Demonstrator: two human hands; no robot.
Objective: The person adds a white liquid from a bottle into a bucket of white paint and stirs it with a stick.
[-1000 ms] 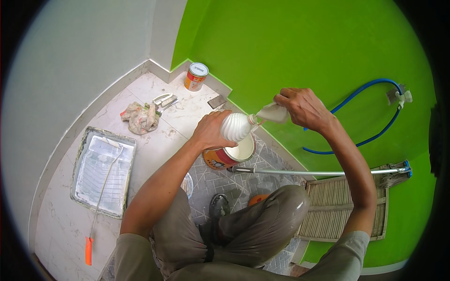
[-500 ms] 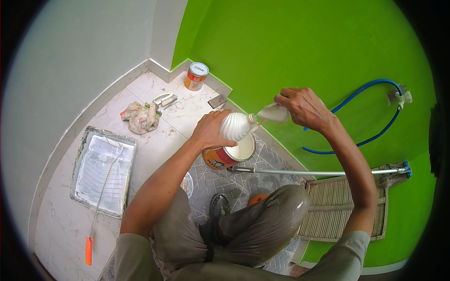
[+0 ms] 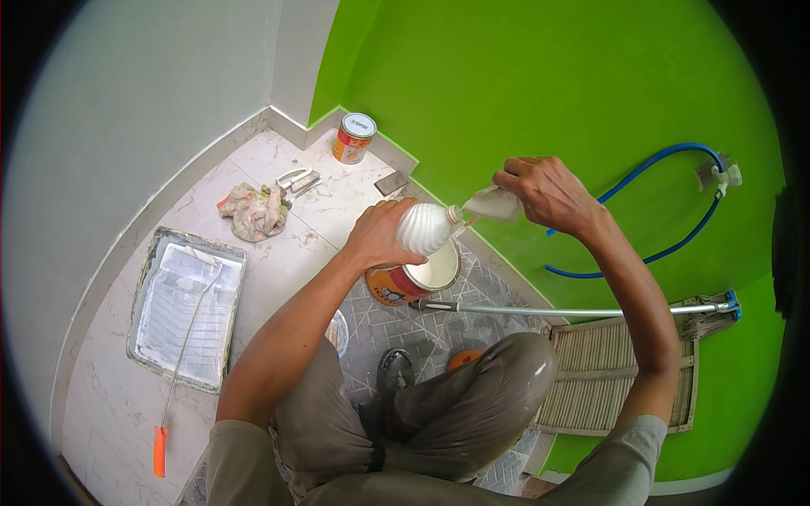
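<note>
My left hand [image 3: 381, 233] is wrapped round a white plastic bottle with spiral ribs [image 3: 426, 228], tilted with its mouth to the right. Just beyond that mouth, my right hand [image 3: 553, 196] grips a whitish cup-like scoop [image 3: 493, 204], its narrow end at the bottle's neck. A small pale streak shows beneath the neck; whether it is paint or part of something else I cannot tell. Directly below the bottle stands an open orange and red paint can [image 3: 395, 287] with white paint [image 3: 439, 268] inside, partly covered by the bottle and my left hand.
A paint tray [image 3: 234, 329] with a long-handled mini roller [image 3: 160, 451] lies at the left. Behind are a crumpled rag [image 3: 255, 212], a brush [image 3: 302, 182] and a lidded can [image 3: 353, 139]. A metal pole [image 3: 557, 311] crosses to the right, near a slatted panel [image 3: 603, 371] and a blue hose [image 3: 650, 160].
</note>
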